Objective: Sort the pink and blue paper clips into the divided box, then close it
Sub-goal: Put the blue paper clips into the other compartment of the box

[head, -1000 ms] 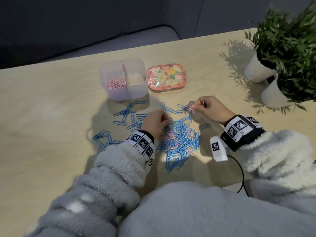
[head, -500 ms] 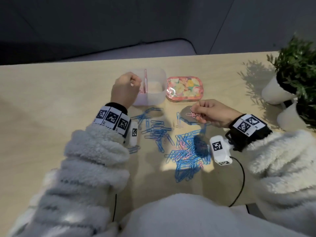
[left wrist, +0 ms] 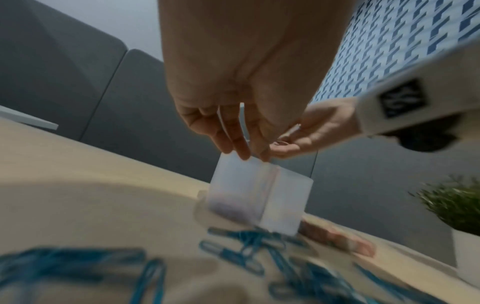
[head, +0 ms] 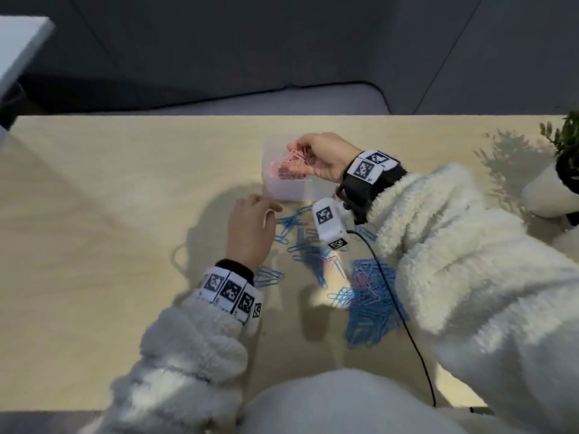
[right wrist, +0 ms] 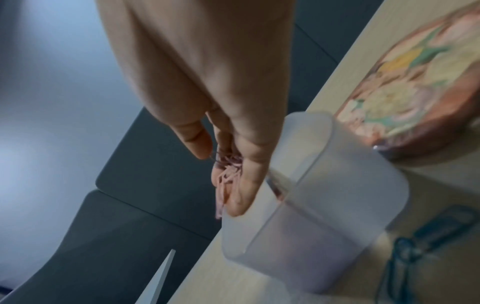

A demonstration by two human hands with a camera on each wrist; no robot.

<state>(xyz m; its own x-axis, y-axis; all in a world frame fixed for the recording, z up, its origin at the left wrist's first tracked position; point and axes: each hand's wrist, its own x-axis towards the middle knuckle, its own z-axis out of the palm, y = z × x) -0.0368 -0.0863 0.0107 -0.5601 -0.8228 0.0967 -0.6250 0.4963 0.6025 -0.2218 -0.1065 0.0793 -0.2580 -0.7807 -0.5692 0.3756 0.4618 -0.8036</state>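
Observation:
My right hand point(head: 297, 150) hovers over the left compartment of the translucent divided box point(head: 288, 192), pinching a small bunch of pink paper clips point(head: 294, 156). More pink clips point(head: 282, 170) lie inside that compartment. In the right wrist view the pink clips point(right wrist: 228, 176) hang from my right hand's point(right wrist: 218, 183) fingers just above the box point(right wrist: 324, 226) rim. My left hand point(head: 271, 211) rests near the box's front left, fingers relaxed and holding nothing. Blue paper clips point(head: 372, 296) with a few pink ones among them lie scattered on the table in front of the box.
The flowered lid point(right wrist: 415, 86) lies right of the box, hidden by my right wrist in the head view. A potted plant point(head: 564, 148) in a white pot stands at the far right. A black cable point(head: 404, 327) crosses the clip pile.
My left hand has come back from the box down to the table by the blue clips. My right hand has carried its pink clips from above the pile to over the box.

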